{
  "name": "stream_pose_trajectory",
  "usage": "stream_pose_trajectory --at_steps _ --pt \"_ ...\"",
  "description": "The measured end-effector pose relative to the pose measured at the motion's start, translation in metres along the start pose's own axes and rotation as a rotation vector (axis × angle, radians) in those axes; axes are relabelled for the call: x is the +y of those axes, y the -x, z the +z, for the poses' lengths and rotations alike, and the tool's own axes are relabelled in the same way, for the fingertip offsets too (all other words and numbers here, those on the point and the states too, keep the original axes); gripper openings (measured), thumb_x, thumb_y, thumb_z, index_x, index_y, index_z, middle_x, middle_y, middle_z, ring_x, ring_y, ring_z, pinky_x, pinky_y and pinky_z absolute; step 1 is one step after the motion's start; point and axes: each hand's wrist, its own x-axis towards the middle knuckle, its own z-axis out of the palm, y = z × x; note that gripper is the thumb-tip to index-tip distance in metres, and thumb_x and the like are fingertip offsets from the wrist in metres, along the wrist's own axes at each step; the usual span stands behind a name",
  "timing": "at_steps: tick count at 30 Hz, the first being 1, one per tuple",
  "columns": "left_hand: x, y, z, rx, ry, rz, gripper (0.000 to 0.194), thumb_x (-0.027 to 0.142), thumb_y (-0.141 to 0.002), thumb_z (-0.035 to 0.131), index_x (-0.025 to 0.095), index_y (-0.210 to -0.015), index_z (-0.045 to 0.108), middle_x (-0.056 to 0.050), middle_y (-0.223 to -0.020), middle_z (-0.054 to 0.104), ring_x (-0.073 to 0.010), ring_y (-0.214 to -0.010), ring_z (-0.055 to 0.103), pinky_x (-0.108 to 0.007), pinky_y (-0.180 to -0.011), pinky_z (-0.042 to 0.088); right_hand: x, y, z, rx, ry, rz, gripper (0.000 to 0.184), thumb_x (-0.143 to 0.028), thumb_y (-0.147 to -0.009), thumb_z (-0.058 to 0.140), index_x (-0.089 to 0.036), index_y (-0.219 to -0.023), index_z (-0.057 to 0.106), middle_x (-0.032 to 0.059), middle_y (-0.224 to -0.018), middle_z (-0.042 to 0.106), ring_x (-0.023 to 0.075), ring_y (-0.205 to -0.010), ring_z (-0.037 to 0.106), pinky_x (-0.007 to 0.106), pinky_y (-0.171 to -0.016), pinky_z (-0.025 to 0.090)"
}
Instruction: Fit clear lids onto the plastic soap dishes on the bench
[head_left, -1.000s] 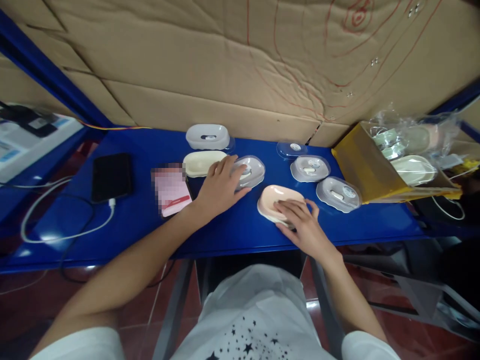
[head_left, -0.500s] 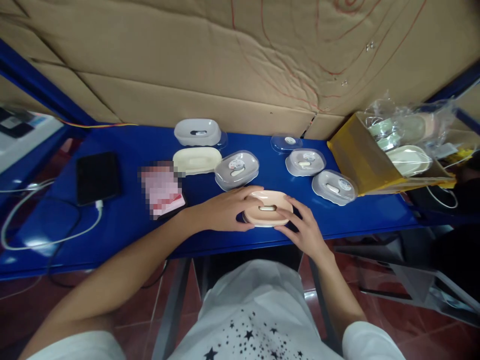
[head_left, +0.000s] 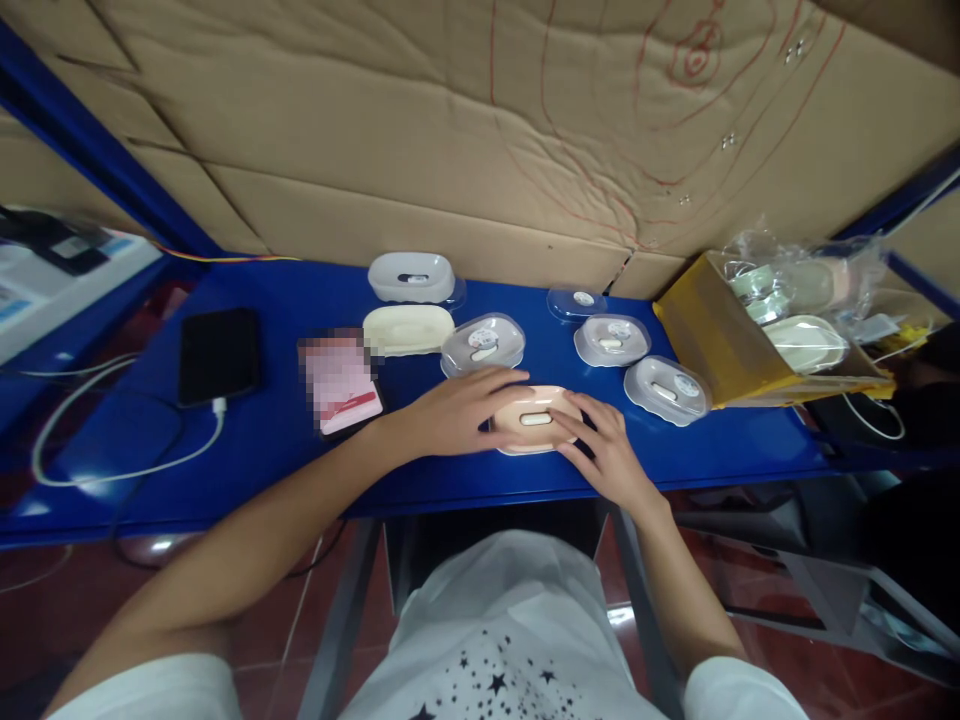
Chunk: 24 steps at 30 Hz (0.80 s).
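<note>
In front of me, near the front edge of the blue table (head_left: 315, 490), is a peach oval box (head_left: 531, 438) with a white pill-shaped piece set in the middle of its top. My left hand (head_left: 457, 412) grips its left end, fingers along the far side and thumb nearer me. At the right end my right hand (head_left: 611, 455) holds it, with fingertips resting on the top and thumb at the near side. Just behind stands a grey oval box under a clear cover (head_left: 484, 345), and left of that lies a cream oval dish (head_left: 409, 330).
A white oval container (head_left: 411, 278) sits at the back. Two covered boxes (head_left: 611, 342) (head_left: 666, 390) and a clear lid (head_left: 576, 302) lie to the right, beside a carton (head_left: 697, 320) of wrapped items. Leftward are a pink-screened phone (head_left: 345, 385) and a black device (head_left: 218, 355) with a white cable.
My view has shifted slightly, showing more of the cardboard wall. Both hands stay on the peach box; the left thumb has moved up from the lower side toward the top.
</note>
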Motion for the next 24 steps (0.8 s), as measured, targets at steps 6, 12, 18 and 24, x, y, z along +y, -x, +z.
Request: stream_pose_trajectory --at_steps 6,12,18,24 --pt "-0.051 0.011 -0.064 0.196 -0.373 -0.478 0.051 0.027 -0.095 0.066 0.022 -0.146 0.06 -0.015 -0.165 0.056 -0.0389 -0.155 0.05 -0.06 -0.128 0.039 -0.001 -0.007 0.011 0.056 0.05 0.017 0.051 -0.046 -0.113 0.057 -0.034 -0.162 0.06 0.0158 -0.173 0.052 0.0367 -0.159 0.051 0.062 -0.124 0.046" --pt "-0.086 0.017 -0.052 -0.117 -0.463 -0.635 0.059 0.033 -0.096 0.066 0.021 -0.153 0.058 -0.019 -0.165 0.056 -0.0425 -0.154 0.052 -0.063 -0.124 0.042 -0.001 -0.008 -0.001 0.051 0.048 0.016 0.052 -0.043 -0.115 0.049 -0.034 -0.166 0.055 0.0122 -0.174 0.051 0.0346 -0.161 0.05 0.059 -0.126 0.044" --pt "-0.061 0.003 -0.037 0.048 -0.472 -0.516 0.047 0.018 -0.099 0.049 0.022 -0.142 0.068 -0.016 -0.155 0.066 -0.0377 -0.146 0.06 -0.058 -0.12 0.045 0.039 -0.108 -0.033 0.018 0.251 0.053 0.054 -0.032 -0.116 0.037 -0.021 -0.166 0.053 0.0162 -0.17 0.056 0.0355 -0.163 0.046 0.062 -0.131 0.033" --pt "-0.037 -0.003 -0.038 0.265 -0.38 -0.272 0.041 0.012 -0.098 0.043 0.022 -0.124 0.074 -0.013 -0.133 0.076 -0.0335 -0.129 0.068 -0.052 -0.111 0.05 0.057 -0.199 -0.014 -0.191 0.401 0.255 0.058 -0.02 -0.107 0.054 -0.005 -0.162 0.053 0.0332 -0.161 0.059 0.0442 -0.153 0.053 0.07 -0.127 0.029"
